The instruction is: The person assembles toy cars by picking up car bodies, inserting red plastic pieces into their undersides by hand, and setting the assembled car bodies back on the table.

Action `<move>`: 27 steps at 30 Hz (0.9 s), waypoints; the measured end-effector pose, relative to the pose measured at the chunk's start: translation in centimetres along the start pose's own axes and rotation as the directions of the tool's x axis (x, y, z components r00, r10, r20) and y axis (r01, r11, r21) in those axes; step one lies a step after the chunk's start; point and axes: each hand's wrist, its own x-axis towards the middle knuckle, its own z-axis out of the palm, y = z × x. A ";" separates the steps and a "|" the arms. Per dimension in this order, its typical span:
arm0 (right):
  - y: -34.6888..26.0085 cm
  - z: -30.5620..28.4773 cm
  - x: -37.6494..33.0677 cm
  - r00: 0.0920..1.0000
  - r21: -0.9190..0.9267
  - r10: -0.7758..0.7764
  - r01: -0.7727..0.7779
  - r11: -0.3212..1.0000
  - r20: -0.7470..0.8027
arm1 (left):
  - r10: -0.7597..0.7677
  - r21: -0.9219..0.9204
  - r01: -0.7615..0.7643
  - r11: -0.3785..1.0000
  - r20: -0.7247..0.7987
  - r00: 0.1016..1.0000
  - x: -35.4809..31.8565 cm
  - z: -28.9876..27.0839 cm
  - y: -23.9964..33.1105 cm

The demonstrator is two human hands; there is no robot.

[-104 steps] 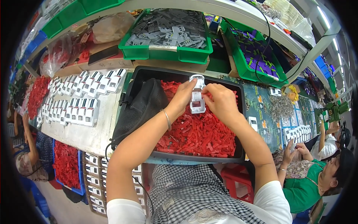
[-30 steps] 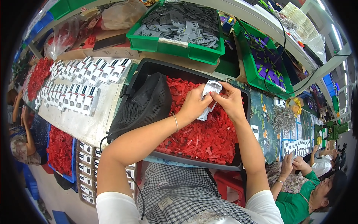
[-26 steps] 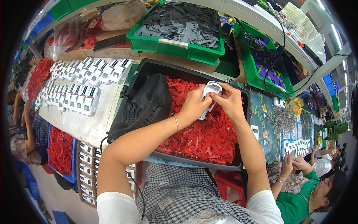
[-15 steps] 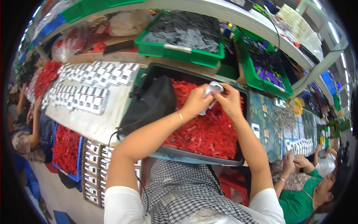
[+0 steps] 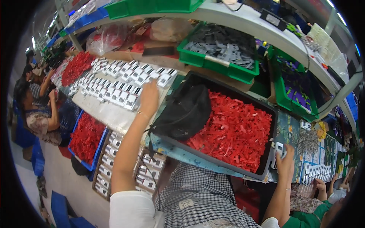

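My left hand [image 5: 149, 95] reaches over the left part of the table to the rows of white plastic casings [image 5: 123, 95] with dark windows. Its fingertips are at the casings, but the back of the hand hides whether they grip one. Just beyond the tray's right edge, my right hand [image 5: 286, 161] is closed around a white-and-grey casing [image 5: 280, 148] low over the table. Between my arms stands a large black tray [image 5: 224, 159] heaped with small red plastic strips [image 5: 235, 131]. A black cloth bag [image 5: 184, 112] lies over its left side.
Green bins with grey parts [image 5: 256, 72] and purple parts [image 5: 279, 91] stand behind the tray, below a shelf [image 5: 243, 19]. A blue crate [image 5: 72, 148] of red strips and trays of casings [image 5: 102, 174] are at lower left. Co-workers sit on both sides.
My hands have parted from the casing they held together over the tray. The left went to the casing rows, the right to the tray's right side. The view has shifted left.
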 end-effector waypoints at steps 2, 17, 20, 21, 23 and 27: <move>0.0 0.7 -2.1 0.999 -0.134 0.039 -0.038 0.990 0.005 | -0.058 0.072 0.045 0.996 0.192 0.980 -2.2 2.0 -1.3; 1.9 0.2 -1.4 0.919 0.415 0.388 -0.381 0.826 0.072 | -0.018 -0.107 0.011 0.994 -0.072 0.997 -2.1 1.0 -1.9; -1.1 -3.3 1.1 0.905 0.754 0.414 -0.339 0.563 0.097 | 0.190 -0.449 -0.277 0.849 -0.230 0.954 0.6 -8.0 7.4; -3.1 -4.2 2.1 0.928 0.818 0.334 -0.318 0.479 0.165 | 0.284 -0.549 -0.352 0.758 -0.207 0.936 0.5 -10.0 10.3; -6.0 -4.1 3.5 0.948 0.881 0.187 -0.309 0.357 0.257 | 0.483 -0.706 -0.482 0.519 -0.223 0.847 0.2 -11.0 16.2; -12.0 -1.4 5.0 0.839 0.843 -0.096 -0.525 0.114 0.535 | 0.726 -0.637 -0.764 0.104 -0.476 0.496 -1.5 -8.6 26.0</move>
